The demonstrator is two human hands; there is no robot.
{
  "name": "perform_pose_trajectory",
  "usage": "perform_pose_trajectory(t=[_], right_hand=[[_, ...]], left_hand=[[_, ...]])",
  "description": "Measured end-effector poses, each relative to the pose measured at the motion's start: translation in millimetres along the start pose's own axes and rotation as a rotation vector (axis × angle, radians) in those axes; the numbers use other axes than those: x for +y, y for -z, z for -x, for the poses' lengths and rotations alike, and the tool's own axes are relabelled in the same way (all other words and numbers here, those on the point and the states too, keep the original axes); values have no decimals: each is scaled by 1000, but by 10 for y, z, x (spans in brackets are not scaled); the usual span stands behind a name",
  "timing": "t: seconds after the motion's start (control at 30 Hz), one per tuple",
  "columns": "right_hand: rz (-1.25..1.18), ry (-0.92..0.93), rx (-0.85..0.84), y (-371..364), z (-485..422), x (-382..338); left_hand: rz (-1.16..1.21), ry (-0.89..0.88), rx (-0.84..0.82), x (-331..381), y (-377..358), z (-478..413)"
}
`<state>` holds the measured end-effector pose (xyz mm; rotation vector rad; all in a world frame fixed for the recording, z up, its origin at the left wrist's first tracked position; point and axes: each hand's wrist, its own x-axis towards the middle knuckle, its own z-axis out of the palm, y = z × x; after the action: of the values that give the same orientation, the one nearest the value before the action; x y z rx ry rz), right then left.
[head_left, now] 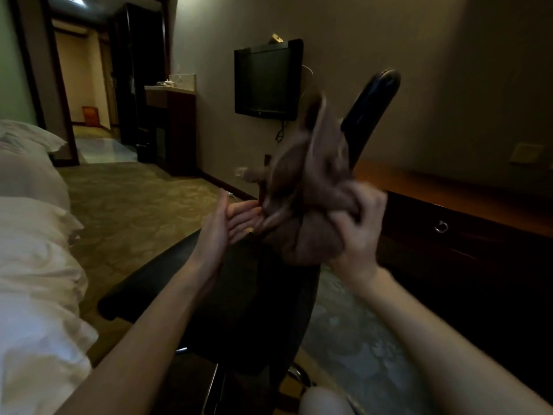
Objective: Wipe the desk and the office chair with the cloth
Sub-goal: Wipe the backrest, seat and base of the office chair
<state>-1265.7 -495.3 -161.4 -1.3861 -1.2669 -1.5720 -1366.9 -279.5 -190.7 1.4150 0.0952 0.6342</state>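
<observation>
The right hand is gripping a bunched brown cloth, which is blurred, above the black office chair. The left hand is being held open, fingers straight, just beside the cloth's left folds; whether they are touching cannot be told. The wooden desk is standing at right, a television is hanging on the far wall, and a white bed is lying at left.
</observation>
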Motion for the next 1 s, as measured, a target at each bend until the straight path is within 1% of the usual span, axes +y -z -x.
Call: perform_pose_trajectory(t=[0.07, 0.1, 0.13, 0.17, 0.2, 0.27, 0.37, 0.43, 0.47, 0.5, 0.57, 0.6, 0.67, 0.77, 0.8, 0.83, 0.9, 0.97, 1.0], right_hand=[[-76, -105, -149, 19, 523, -131], [-105, -58, -254, 93, 712, -140], [-100, 28, -346, 179, 834, -123], [-84, 130, -398, 273, 883, -94], [-85, 185, -441, 355, 838, -88], [-118, 187, -406, 429, 629, -107], [-116, 136, -170, 367, 171, -125], [-77, -45, -38, 273, -115, 46], [-60, -153, -7, 231, -209, 146], [-40, -238, 19, 175, -212, 213], [-79, -379, 48, 49, -18, 199], [-142, -455, 37, 10, 148, 152], [-209, -491, -71, 41, 562, 84], [-222, -389, -337, 301, 1103, 92], [-213, -329, -379, 367, 1162, 115], [-195, -253, -388, 411, 1130, 132], [-152, -85, -341, 444, 866, 138], [-50, 74, -216, 416, 452, 135], [22, 105, -142, 395, 217, 147]], left_hand=[[61, 53, 4, -54, -12, 57], [76, 81, -6, -83, -19, 74], [61, 100, -20, -107, -21, 83], [33, 113, -30, -123, -37, 102], [9, 116, -34, -141, -53, 114], [-24, 125, -40, -197, -100, 122], [-41, 128, -32, -291, -201, 105], [-24, 134, -26, -288, -246, 86], [-22, 143, -33, -303, -250, 73], [-24, 150, -31, -332, -249, 53], [1, 161, 12, -385, -218, 22], [15, 165, 27, -396, -210, 20], [35, 178, 18, -397, -239, 11], [31, 198, -44, -434, -313, 6], [22, 200, -63, -468, -341, 3], [15, 206, -75, -503, -367, 7], [3, 226, -76, -591, -425, 27], [-4, 254, -51, -668, -429, 47], [-5, 264, -28, -699, -421, 42]])
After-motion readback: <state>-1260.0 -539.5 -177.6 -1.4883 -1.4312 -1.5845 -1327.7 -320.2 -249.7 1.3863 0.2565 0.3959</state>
